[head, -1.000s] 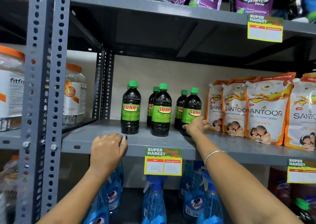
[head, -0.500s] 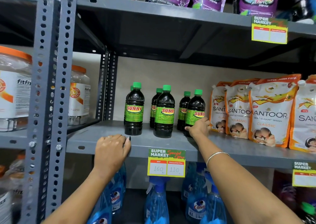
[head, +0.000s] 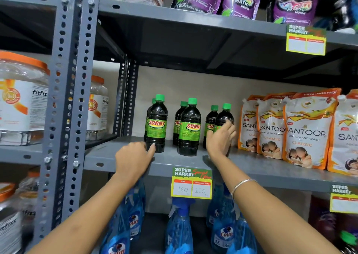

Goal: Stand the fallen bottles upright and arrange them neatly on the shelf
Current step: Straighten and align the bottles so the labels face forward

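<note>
Several dark Sunny bottles with green caps stand upright in three pairs on the grey shelf [head: 170, 162]. The left front bottle [head: 156, 123] has my left hand [head: 133, 160] at its base, fingertips touching the bottle's foot while the palm rests on the shelf edge. The middle front bottle [head: 189, 126] stands free. My right hand [head: 220, 139] wraps around the label of the right front bottle [head: 224, 116], covering most of its lower half. Behind each front bottle a second one is partly hidden.
Orange-and-white Santoor pouches [head: 306, 129] stand close to the right of the bottles. A perforated grey upright [head: 65, 98] and large jars [head: 23, 100] are on the left. Purple pouches sit on the shelf above, blue spray bottles [head: 182, 230] below. A price tag [head: 191, 183] hangs at the shelf edge.
My right hand has risen from the base of the right front bottle to grip its label. My left hand has slid right along the shelf edge to the left bottle's foot.
</note>
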Motion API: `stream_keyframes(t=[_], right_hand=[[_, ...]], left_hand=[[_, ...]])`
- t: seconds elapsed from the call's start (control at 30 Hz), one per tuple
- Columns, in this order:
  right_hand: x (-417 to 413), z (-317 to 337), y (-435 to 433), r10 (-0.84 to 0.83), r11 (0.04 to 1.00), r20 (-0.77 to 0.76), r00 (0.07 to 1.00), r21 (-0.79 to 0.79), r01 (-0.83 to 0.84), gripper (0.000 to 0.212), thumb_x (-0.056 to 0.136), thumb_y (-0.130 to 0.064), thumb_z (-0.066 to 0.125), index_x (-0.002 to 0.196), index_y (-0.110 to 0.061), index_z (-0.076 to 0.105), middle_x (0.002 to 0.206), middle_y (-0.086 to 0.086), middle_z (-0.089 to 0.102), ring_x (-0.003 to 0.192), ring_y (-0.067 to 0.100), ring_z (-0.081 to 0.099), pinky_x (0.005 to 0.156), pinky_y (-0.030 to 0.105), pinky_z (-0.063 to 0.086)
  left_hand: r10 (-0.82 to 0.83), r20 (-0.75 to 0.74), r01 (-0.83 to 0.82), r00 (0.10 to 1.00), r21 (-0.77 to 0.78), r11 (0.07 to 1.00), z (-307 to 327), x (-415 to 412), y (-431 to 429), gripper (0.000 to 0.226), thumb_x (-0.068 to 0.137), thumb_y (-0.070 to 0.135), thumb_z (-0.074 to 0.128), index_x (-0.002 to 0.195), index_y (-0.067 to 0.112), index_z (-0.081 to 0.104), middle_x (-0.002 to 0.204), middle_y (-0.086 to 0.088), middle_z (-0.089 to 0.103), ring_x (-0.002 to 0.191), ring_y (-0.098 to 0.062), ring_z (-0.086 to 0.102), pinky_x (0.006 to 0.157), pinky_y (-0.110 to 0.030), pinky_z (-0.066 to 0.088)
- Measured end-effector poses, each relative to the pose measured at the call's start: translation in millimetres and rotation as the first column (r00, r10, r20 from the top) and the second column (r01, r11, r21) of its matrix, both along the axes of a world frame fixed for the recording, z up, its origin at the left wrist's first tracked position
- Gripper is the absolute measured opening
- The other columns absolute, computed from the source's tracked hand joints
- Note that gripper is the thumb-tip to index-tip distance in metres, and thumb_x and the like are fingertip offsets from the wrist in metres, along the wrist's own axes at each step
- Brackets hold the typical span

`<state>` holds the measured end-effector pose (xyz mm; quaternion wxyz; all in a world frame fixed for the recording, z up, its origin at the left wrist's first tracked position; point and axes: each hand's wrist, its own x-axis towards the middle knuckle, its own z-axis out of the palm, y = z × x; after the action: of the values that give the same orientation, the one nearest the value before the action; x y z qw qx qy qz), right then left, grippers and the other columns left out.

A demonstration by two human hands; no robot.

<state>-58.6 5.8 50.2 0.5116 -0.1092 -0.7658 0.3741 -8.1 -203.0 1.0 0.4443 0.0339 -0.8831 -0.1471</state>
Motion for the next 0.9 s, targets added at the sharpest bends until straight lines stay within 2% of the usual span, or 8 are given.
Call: stream_keyframes(t=[0.07, 0.17, 0.23, 0.3, 0.37, 0.5, 0.9], right_hand=[[2.3, 1.5, -17.6, 0.118, 0.992, 0.014, 0.993, -0.041, -0.117, 0.064, 0.082, -0.012, 0.066, 0.137, -0.005, 0.034, 0.143, 0.014, 0.036, 0.132, 0.028, 0.032, 0.108, 0.036, 0.033], [4.5, 3.3, -41.5, 0.314, 0.945, 0.235, 0.920, -0.169, -0.279, 0.085, 0.078, -0.025, 0.075, 0.142, -0.002, 0.024, 0.148, 0.016, 0.029, 0.138, 0.032, 0.028, 0.109, 0.043, 0.031], [1.0, 2.4, -50.4, 0.358, 0.927, 0.343, 0.869, -0.238, -0.289, 0.091, 0.075, -0.029, 0.078, 0.141, -0.001, 0.022, 0.149, 0.018, 0.029, 0.137, 0.035, 0.030, 0.106, 0.045, 0.034], [-6.2, -3.0, -53.3, 0.345, 0.932, 0.382, 0.857, -0.248, -0.264, 0.089, 0.073, -0.030, 0.080, 0.138, -0.002, 0.026, 0.147, 0.018, 0.035, 0.134, 0.035, 0.037, 0.103, 0.046, 0.038], [-13.5, -8.7, -54.3, 0.332, 0.937, 0.386, 0.861, -0.239, -0.255, 0.083, 0.072, -0.032, 0.080, 0.133, -0.003, 0.031, 0.143, 0.017, 0.043, 0.129, 0.035, 0.045, 0.100, 0.046, 0.043], [-20.1, -11.9, -51.7, 0.327, 0.938, 0.377, 0.867, -0.238, -0.251, 0.079, 0.072, -0.034, 0.080, 0.129, -0.003, 0.035, 0.137, 0.016, 0.050, 0.125, 0.034, 0.050, 0.097, 0.044, 0.045], [-9.9, -7.1, -58.6, 0.301, 0.948, 0.385, 0.872, -0.220, -0.230, 0.079, 0.071, -0.034, 0.080, 0.129, -0.003, 0.035, 0.135, 0.017, 0.051, 0.123, 0.035, 0.051, 0.094, 0.043, 0.046]], left_hand=[[-0.065, -0.002, 0.064, 0.998, 0.142, 0.988, 15.2, -7.2, 4.1, 0.041, 0.091, 0.044, 0.048, 0.099, 0.008, 0.065, 0.104, -0.014, 0.066, 0.095, -0.034, 0.060, 0.069, -0.035, 0.044], [-0.203, 0.075, 0.163, 0.976, 0.367, 0.916, 28.6, -31.6, 10.4, 0.053, 0.084, 0.041, 0.062, 0.115, 0.000, 0.052, 0.119, -0.017, 0.055, 0.108, -0.036, 0.054, 0.084, -0.041, 0.045], [-0.290, 0.111, 0.204, 0.951, 0.482, 0.852, 33.0, -47.2, 16.0, 0.065, 0.077, 0.038, 0.071, 0.120, -0.004, 0.046, 0.123, -0.020, 0.051, 0.111, -0.037, 0.052, 0.090, -0.043, 0.046], [-0.334, 0.123, 0.213, 0.934, 0.558, 0.802, 34.1, -56.1, 21.6, 0.074, 0.074, 0.033, 0.075, 0.126, -0.005, 0.039, 0.129, -0.023, 0.048, 0.117, -0.037, 0.048, 0.095, -0.043, 0.043], [-0.359, 0.141, 0.214, 0.923, 0.587, 0.781, 32.9, -63.5, 25.9, 0.078, 0.073, 0.030, 0.077, 0.129, -0.005, 0.034, 0.132, -0.023, 0.047, 0.120, -0.037, 0.047, 0.097, -0.042, 0.041], [-0.369, 0.141, 0.205, 0.919, 0.630, 0.749, 33.4, -70.9, 27.3, 0.071, 0.075, 0.026, 0.076, 0.125, -0.002, 0.035, 0.130, -0.022, 0.050, 0.118, -0.037, 0.050, 0.094, -0.042, 0.042], [-0.357, 0.105, 0.217, 0.928, 0.627, 0.748, 33.9, -67.3, 6.7, 0.061, 0.071, 0.024, 0.079, 0.117, 0.001, 0.046, 0.119, -0.019, 0.059, 0.107, -0.035, 0.056, 0.086, -0.038, 0.046]])
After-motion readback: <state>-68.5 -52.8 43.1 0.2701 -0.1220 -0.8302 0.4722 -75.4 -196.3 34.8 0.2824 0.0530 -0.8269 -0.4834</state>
